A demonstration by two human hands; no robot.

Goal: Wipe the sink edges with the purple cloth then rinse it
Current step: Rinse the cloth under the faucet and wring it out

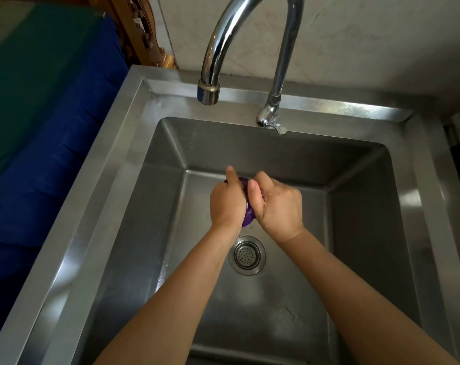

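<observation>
Filling most of the view, a stainless steel sink (423,196) stands against a pale marbled wall (381,48), its flat rim framing a deep square basin. A blue covering (52,154) lies along its left side, with a green panel (26,61) beyond that and a piece of carved brown wood (142,30) at the back corner. A tall chrome faucet (289,48) rises from the back rim, arches over to the left and ends in a spout (208,94) above the rear of the basin; its small lever (279,127) sits at the base. Two bare forearms reach in from the near edge. The left hand (227,201) and the right hand (279,206) meet over the middle of the basin, just beyond the round perforated drain strainer (246,255). Each hand is curled tightly, gripping the purple cloth (248,216) from its own side, the thumbs lying along the top. The cloth is bunched into a small wad squeezed between the two palms, only a narrow strip of it showing, well apart from the rim; whether it touches the basin floor cannot be told
</observation>
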